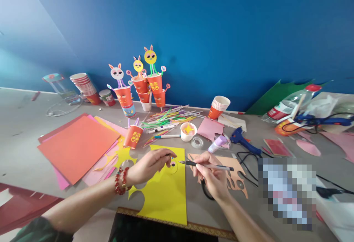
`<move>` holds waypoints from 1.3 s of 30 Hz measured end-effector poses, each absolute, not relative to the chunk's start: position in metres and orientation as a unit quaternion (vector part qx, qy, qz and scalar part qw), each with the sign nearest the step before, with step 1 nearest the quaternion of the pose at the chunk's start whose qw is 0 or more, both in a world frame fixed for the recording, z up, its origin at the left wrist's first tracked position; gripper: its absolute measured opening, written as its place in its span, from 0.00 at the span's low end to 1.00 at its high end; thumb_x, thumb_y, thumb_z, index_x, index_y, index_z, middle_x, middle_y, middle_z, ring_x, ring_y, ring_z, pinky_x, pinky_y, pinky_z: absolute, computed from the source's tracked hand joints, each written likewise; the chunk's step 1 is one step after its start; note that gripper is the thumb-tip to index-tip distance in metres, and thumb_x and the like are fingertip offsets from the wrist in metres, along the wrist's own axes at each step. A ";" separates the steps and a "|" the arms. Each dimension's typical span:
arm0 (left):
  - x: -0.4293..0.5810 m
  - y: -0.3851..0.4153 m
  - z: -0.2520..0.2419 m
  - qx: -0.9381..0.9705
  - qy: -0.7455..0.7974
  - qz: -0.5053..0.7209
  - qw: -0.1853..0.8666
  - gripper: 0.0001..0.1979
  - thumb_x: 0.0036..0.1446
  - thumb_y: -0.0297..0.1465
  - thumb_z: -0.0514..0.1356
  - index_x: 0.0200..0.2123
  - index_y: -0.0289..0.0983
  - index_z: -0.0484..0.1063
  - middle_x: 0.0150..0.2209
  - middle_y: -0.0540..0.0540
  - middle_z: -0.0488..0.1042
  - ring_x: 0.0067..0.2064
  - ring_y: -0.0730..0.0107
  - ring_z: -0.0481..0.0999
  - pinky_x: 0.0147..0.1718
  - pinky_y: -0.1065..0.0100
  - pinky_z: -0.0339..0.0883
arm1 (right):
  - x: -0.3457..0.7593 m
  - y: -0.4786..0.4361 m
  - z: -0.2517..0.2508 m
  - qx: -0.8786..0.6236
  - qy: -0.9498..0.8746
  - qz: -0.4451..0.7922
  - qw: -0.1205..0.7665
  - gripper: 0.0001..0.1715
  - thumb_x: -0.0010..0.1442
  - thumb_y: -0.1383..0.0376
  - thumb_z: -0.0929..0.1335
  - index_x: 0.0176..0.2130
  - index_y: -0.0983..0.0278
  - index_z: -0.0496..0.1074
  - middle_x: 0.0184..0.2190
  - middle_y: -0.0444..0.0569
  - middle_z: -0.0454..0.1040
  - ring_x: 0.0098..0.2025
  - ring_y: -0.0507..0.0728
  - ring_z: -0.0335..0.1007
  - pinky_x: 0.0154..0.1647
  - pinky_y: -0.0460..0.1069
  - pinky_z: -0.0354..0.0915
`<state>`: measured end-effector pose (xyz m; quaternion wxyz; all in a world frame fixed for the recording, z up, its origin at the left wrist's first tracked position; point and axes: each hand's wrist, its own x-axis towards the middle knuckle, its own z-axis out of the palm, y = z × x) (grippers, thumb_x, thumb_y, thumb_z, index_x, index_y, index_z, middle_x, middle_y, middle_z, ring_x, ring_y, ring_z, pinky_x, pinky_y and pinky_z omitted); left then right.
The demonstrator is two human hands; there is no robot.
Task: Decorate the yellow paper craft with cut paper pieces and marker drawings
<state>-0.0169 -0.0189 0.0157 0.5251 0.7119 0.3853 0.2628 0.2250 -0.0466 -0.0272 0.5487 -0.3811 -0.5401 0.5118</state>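
Note:
My right hand (211, 177) grips a pen (214, 166) with a clear barrel and dark grip, its tip pointing left over the right edge of a yellow paper sheet (166, 197). Close above that sheet, my left hand (153, 164) has its fingers curled together. A small dark bit shows at those fingertips, too small to name. Just below the left fingertips, a circle with dark marks (173, 166) is on the yellow sheet. The sheet's left edge has rounded cutouts. Under my right hand lie a black loop-shaped handle (207, 190) and a peach paper sheet (239, 179) with holes cut in it.
Stacked orange sheets (80, 146) lie left. Behind are cup figures with rabbit heads (151, 56), colourful sticks (168, 118), a small white cup (188, 132) and a tape roll (197, 142). A glue stick (217, 144), blue glue gun (246, 140) with its cord, and bottle (293, 103) stand right.

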 end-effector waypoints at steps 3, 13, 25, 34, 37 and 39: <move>-0.008 -0.019 0.004 0.617 0.335 0.260 0.663 0.20 0.67 0.41 0.51 0.53 0.33 0.70 0.29 0.51 0.64 0.24 0.77 0.58 0.26 0.71 0.58 | 0.223 -0.046 -0.026 -0.368 -0.534 0.529 0.547 0.06 0.63 0.61 0.68 0.36 0.61 0.70 0.21 0.42 0.72 0.18 0.49 0.56 0.18 0.44 0.51; 0.001 -0.021 0.000 0.532 0.308 0.257 0.746 0.21 0.61 0.32 0.51 0.55 0.32 0.69 0.24 0.55 0.55 0.22 0.76 0.51 0.25 0.71 0.55 | 0.216 -0.048 -0.015 -0.383 -0.567 0.532 0.498 0.05 0.62 0.63 0.68 0.35 0.62 0.70 0.22 0.42 0.73 0.18 0.49 0.57 0.18 0.44 0.52; 0.024 -0.010 0.045 0.782 0.349 0.230 0.462 0.18 0.70 0.38 0.47 0.49 0.36 0.72 0.43 0.43 0.75 0.41 0.66 0.72 0.40 0.67 0.68 | 0.214 -0.042 -0.020 -0.326 -0.528 0.596 0.508 0.07 0.60 0.61 0.70 0.35 0.62 0.69 0.22 0.43 0.74 0.18 0.49 0.60 0.19 0.45 0.55; 0.032 -0.008 0.037 0.830 0.292 0.283 0.383 0.15 0.71 0.36 0.47 0.50 0.37 0.69 0.51 0.40 0.72 0.54 0.62 0.71 0.54 0.60 0.66 | 0.212 -0.043 -0.031 -0.308 -0.479 0.599 0.562 0.04 0.59 0.64 0.68 0.32 0.61 0.69 0.21 0.41 0.72 0.18 0.50 0.61 0.18 0.45 0.53; 0.036 -0.007 0.040 0.819 0.291 0.277 0.410 0.16 0.72 0.36 0.46 0.49 0.37 0.70 0.48 0.41 0.73 0.52 0.62 0.71 0.53 0.60 0.67 | 0.211 -0.044 -0.036 -0.312 -0.470 0.586 0.582 0.03 0.59 0.65 0.68 0.32 0.60 0.69 0.20 0.40 0.70 0.17 0.49 0.58 0.17 0.44 0.50; 0.039 -0.006 0.045 0.810 0.298 0.269 0.429 0.17 0.72 0.37 0.46 0.49 0.37 0.71 0.46 0.43 0.74 0.49 0.63 0.72 0.50 0.62 0.69 | 0.211 -0.045 -0.036 -0.322 -0.458 0.575 0.597 0.03 0.58 0.65 0.68 0.31 0.60 0.69 0.20 0.40 0.69 0.18 0.50 0.58 0.17 0.44 0.49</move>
